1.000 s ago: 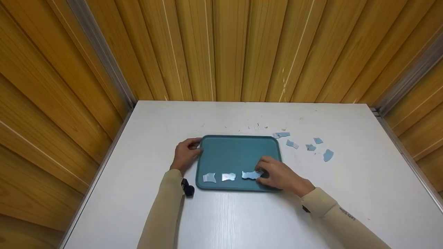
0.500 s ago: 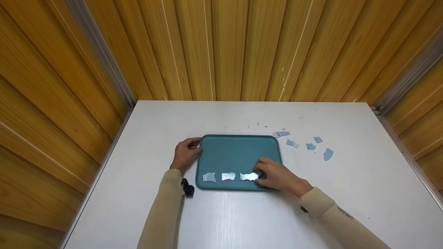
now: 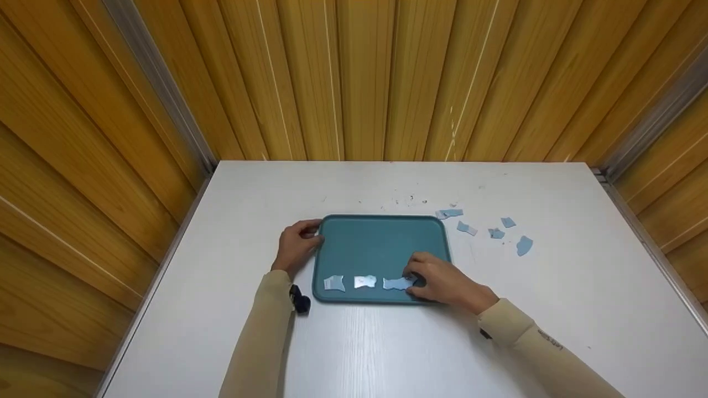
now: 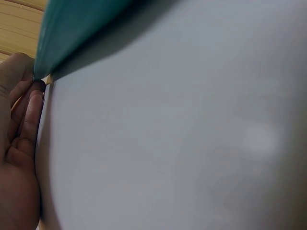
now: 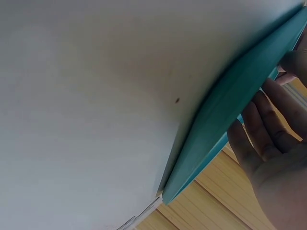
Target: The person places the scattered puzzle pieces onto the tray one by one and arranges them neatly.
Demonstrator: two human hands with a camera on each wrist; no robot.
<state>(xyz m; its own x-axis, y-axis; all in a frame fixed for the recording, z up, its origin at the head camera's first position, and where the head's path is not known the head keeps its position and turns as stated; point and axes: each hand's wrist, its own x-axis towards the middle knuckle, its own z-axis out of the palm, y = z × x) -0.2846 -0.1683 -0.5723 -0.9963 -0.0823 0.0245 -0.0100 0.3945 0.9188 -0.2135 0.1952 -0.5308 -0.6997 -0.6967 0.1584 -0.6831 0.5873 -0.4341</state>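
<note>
- White rectangular bench (image 3: 354,354) underneath.
- Teal rectangular tray (image 3: 376,243) on it.
- Left hand (image 3: 297,244), fingers loosely apart, touching the tray's left rim.
- Right hand (image 3: 445,281), fingers pinching a long pale-blue wavy-edged piece (image 3: 396,283), near right of the tray.
- Two shorter pale-blue pieces (image 3: 334,283) left of it.

The tray (image 3: 381,242) is solid teal. The three pieces (image 3: 334,283) on it are pale blue, the middle one (image 3: 365,282) looking almost white from glare. The scraps (image 3: 525,246) on the tabletop (image 3: 221,249) are light blue too, a couple with whitish ends. Tabletop itself: white, faint greyish grain. Back wall (image 3: 365,83) is yellow-brown woodgrain, dark lines and pale streaks. Sleeves (image 3: 254,337) are tan, dark lettering (image 3: 550,339) on the right one.
</note>
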